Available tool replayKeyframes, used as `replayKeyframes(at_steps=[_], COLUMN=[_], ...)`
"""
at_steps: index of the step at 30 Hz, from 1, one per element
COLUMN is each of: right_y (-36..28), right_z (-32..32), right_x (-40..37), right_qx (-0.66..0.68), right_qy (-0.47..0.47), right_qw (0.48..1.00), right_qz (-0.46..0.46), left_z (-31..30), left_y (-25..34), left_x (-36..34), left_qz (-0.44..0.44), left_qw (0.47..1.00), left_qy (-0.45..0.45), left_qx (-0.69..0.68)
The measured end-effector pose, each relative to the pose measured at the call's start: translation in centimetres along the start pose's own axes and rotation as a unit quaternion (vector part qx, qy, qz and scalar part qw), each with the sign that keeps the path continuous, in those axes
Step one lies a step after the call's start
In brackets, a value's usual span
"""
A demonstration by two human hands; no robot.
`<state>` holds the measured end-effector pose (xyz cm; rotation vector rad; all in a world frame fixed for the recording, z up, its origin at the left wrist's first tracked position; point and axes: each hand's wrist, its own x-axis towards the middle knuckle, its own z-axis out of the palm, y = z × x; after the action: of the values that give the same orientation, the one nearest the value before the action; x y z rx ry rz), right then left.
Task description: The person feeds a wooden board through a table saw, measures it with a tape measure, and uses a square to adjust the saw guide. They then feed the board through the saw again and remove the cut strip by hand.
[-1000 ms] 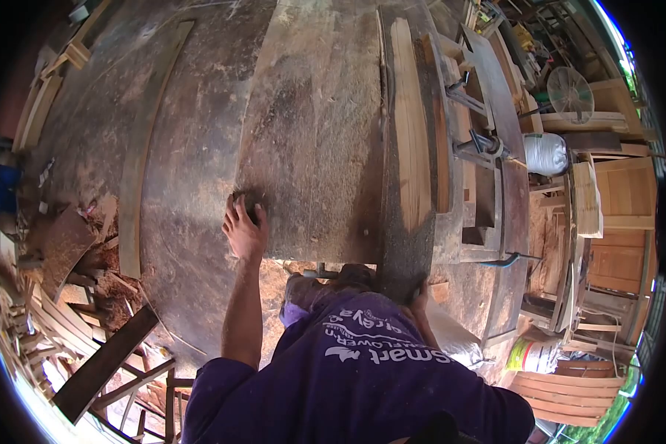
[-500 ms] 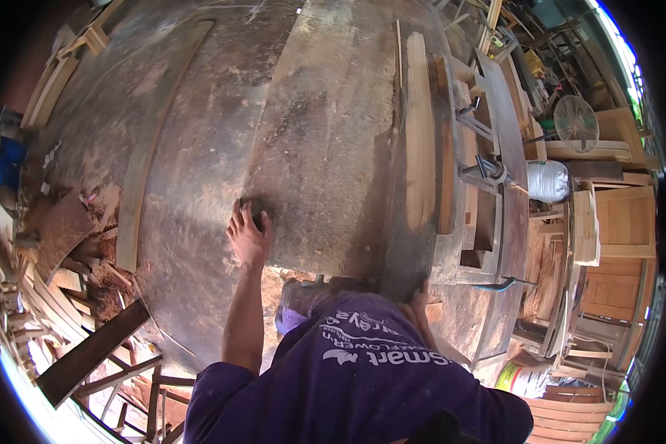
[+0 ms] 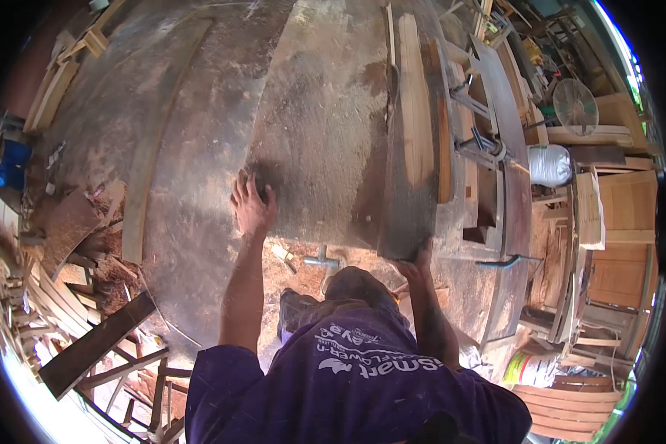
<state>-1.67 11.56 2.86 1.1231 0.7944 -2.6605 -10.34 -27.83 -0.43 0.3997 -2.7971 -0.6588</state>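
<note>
My left hand (image 3: pixel 251 205) rests on the near part of a wide, worn wooden surface (image 3: pixel 311 148), its fingers spread. My right hand (image 3: pixel 416 265) grips the near end of a long dark board (image 3: pixel 408 222) with a paler stretch of bare wood along its middle. The board lies lengthwise at the right side of the surface. Below the near edge, between my arms, a hammer-like metal tool (image 3: pixel 321 260) shows above wood shavings.
Right of the board stands a wooden frame (image 3: pixel 512 214) with metal clamps (image 3: pixel 482 152). Farther right are a fan (image 3: pixel 576 106), a white sack (image 3: pixel 548 165) and wooden panels (image 3: pixel 623 281). Scrap wood and a dark plank (image 3: pixel 96 344) lie at the lower left.
My right hand has come into fuller view at the board's near end. The view has shifted, showing more floor, the metal tool and my knees. My left hand appears slightly farther forward.
</note>
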Motion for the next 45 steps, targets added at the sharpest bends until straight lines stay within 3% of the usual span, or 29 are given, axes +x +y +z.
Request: replayKeyframes(at_steps=[1, 3, 4, 5, 6, 7, 8, 9, 11, 12, 17, 19, 23, 26, 28, 32, 34, 40, 45], right_y=[0.0, -0.2, 0.3, 0.6, 1.1, 1.3, 0.4, -0.4, -2.4, -3.0, -5.1, -5.1, -5.7, -6.0, -6.3, -6.7, -6.8, -7.7, -8.7], right_z=[0.0, 0.4, -0.9, -2.2, -3.5, -4.2, -1.8, -2.4, -3.1, -2.1, -2.9, -2.8, -1.6, -1.0, -0.7, 0.4, 1.0, 1.7, 3.4], right_x=[-1.4, -3.6, -3.5, -4.5, -5.8, -6.5, -8.9, -8.5, -6.9, -6.7, -4.3, -3.9, -2.8, -2.2, -2.0, -1.4, -0.9, 0.9, 1.8], right_qx=[0.001, -0.197, -0.197, -0.202, -0.492, -0.699, -0.828, -0.831, -0.892, -0.890, -0.873, -0.864, -0.864, -0.877, -0.883, -0.891, -0.887, -0.878, -0.900], right_qy=[0.006, -0.013, 0.170, 0.174, 0.168, 0.129, 0.108, 0.109, -0.009, -0.002, -0.052, -0.058, -0.063, -0.063, -0.068, -0.058, -0.067, -0.065, -0.065], right_qw=[1.000, 0.980, 0.965, 0.963, 0.809, 0.516, 0.367, 0.363, 0.166, 0.169, 0.137, 0.165, 0.171, 0.170, 0.171, 0.162, 0.185, 0.136, 0.151], right_qz=[-0.001, -0.004, -0.023, -0.024, -0.275, -0.478, -0.409, -0.407, -0.420, -0.424, -0.465, -0.473, -0.469, -0.445, -0.432, -0.420, -0.418, -0.455, -0.403], left_z=[0.2, 1.3, 2.1, 1.6, 2.1, 2.9, 2.9, 3.7, 6.3, 6.8, 7.3, 8.1, 8.5, 8.6, 8.6, 7.6, 7.8, 8.5, 7.8], left_y=[0.0, 1.6, 3.7, 6.5, 8.6, 10.5, 12.8, 14.4, 16.2, 16.7, 17.0, 17.0, 17.7, 18.0, 18.4, 19.1, 19.4, 20.0, 18.6], left_x=[-0.4, -2.1, -4.0, -6.5, -9.3, -11.7, -13.7, -14.9, -16.4, -16.1, -15.6, -15.3, -14.2, -13.5, -13.0, -11.6, -10.7, -8.9, -5.3], left_qz=[0.047, 0.139, 0.177, 0.212, 0.271, 0.321, 0.342, 0.340, 0.319, 0.307, 0.344, 0.370, 0.346, 0.332, 0.310, 0.317, 0.292, 0.288, 0.325], left_qw=[0.998, 0.989, 0.977, 0.952, 0.918, 0.891, 0.889, 0.888, 0.894, 0.901, 0.899, 0.903, 0.907, 0.912, 0.917, 0.917, 0.910, 0.911, 0.916], left_qy=[0.035, -0.040, -0.091, -0.222, -0.270, -0.283, -0.257, -0.257, -0.243, -0.200, -0.155, -0.109, -0.095, -0.107, -0.176, -0.172, -0.254, -0.252, -0.213], left_qx=[0.016, -0.021, -0.072, -0.012, -0.101, -0.152, -0.164, -0.169, -0.199, -0.233, -0.222, -0.189, -0.221, -0.219, -0.181, -0.170, -0.151, -0.152, -0.100])
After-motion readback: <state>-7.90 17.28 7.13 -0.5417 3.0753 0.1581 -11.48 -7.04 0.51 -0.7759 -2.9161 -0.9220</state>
